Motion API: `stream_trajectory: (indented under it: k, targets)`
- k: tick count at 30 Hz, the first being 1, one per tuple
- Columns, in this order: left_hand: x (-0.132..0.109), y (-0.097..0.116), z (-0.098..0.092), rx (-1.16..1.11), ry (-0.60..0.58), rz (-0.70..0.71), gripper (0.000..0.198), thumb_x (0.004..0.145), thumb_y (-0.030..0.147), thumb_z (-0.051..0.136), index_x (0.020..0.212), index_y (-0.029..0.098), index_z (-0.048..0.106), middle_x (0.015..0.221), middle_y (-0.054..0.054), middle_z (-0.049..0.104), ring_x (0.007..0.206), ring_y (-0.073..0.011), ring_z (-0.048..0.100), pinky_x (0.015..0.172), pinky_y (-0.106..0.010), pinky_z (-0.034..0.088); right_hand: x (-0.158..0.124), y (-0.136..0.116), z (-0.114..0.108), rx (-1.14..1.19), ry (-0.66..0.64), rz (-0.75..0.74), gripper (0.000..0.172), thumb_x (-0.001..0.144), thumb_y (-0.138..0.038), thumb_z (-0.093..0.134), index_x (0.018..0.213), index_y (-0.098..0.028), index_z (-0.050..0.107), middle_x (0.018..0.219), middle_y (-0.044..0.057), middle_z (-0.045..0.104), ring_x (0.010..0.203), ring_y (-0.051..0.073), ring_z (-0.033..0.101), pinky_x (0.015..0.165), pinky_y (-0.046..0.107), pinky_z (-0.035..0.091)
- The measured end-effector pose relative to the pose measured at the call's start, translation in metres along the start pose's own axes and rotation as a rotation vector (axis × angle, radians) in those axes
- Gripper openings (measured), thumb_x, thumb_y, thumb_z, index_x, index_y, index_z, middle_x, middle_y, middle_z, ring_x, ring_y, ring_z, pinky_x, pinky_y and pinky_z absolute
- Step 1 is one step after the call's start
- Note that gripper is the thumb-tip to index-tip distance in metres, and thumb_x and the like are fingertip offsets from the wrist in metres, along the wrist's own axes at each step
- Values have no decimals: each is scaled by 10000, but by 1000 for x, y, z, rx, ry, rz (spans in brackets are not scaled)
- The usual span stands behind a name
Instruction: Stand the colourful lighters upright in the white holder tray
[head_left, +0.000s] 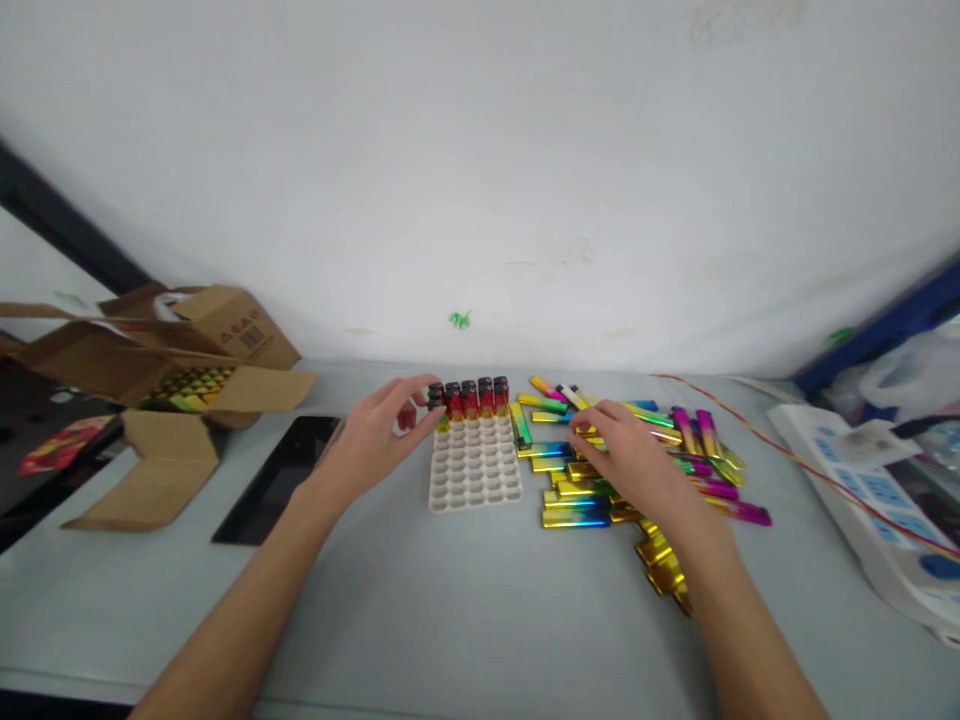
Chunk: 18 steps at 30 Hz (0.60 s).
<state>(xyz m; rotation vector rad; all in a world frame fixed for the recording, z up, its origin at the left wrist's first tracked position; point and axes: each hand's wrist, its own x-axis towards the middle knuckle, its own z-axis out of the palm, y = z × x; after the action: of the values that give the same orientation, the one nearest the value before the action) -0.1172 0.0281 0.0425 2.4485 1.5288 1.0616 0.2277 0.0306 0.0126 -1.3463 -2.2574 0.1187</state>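
A white plastic tray (475, 475) with rows of round holes lies in the middle of the table. Small red lighters (469, 400) with black tops stand upright along its far rows. My left hand (386, 430) reaches in from the left, thumb and index finger closed around a lighter (437, 393) at the far left corner. To the right of the tray spreads a loose pile of shiny metallic lighter-shaped pieces (576, 518) in gold, blue, green and magenta. My right hand (619, 445) lies over this pile with its fingers bent down and together; what is between the fingertips is hidden.
Left of the tray lies a dark flat tablet-like device (277, 480). Beyond it stands an open cardboard box (251, 390) with several yellow pieces inside. A white power strip (862, 500) and a red-yellow wire (780, 450) are at the right. A white wall (480, 200) rises behind.
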Motion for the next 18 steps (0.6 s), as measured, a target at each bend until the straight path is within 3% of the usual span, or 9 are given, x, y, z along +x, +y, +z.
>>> stream_trajectory:
  k: [4, 9, 13, 18]
  targets:
    - [1, 17, 1, 25, 108, 51, 165, 996, 261, 565, 1072, 193, 695, 844, -6, 639, 647, -110, 572, 700, -245, 490, 0, -5, 3, 28, -45, -48, 124, 971, -294, 687, 1025, -195, 740, 1019, 101, 686, 992, 278, 679, 911, 458, 562]
    - [-3, 37, 6, 20, 172, 62, 125, 996, 213, 556, 955, 196, 673, 741, 17, 578, 601, -106, 495, 647, -247, 441, 5, -39, 18, -24, -29, -85, 264, 979, -305, 683, 1225, -211, 699, 1152, 125, 689, 1113, 306, 643, 992, 512, 526]
    - [-8, 45, 12, -47, 135, 79, 155, 1006, 215, 547, 887, 193, 644, 710, 20, 550, 581, -100, 479, 608, -244, 420, 6, -60, 34, -77, -44, -61, 283, 1008, -239, 623, 1285, -208, 671, 1197, 136, 708, 1144, 309, 630, 998, 487, 509]
    - [-12, 44, 21, -109, 70, 63, 180, 1011, 238, 533, 887, 195, 656, 731, 6, 576, 594, -106, 495, 601, -246, 424, 8, -62, 47, -86, -40, 16, 249, 1011, -219, 607, 1240, -218, 703, 1104, 129, 739, 1057, 302, 674, 921, 465, 525]
